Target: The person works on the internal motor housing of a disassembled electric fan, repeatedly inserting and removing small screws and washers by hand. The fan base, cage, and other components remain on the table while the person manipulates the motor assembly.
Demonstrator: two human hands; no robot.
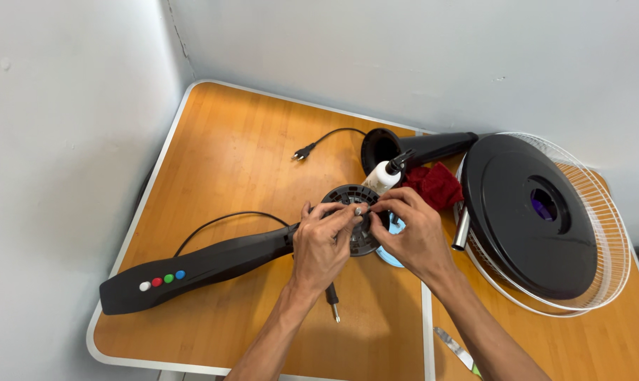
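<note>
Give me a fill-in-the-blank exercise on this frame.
1. Both hands, left and right, work at the round black ____ on the table.
2. The long black handle carries ____ coloured buttons.
3. The cloth beside the right hand is ____.
4. The white wire grille lies at the table's ____ side.

Missing words: motor housing; four; red; right
</note>
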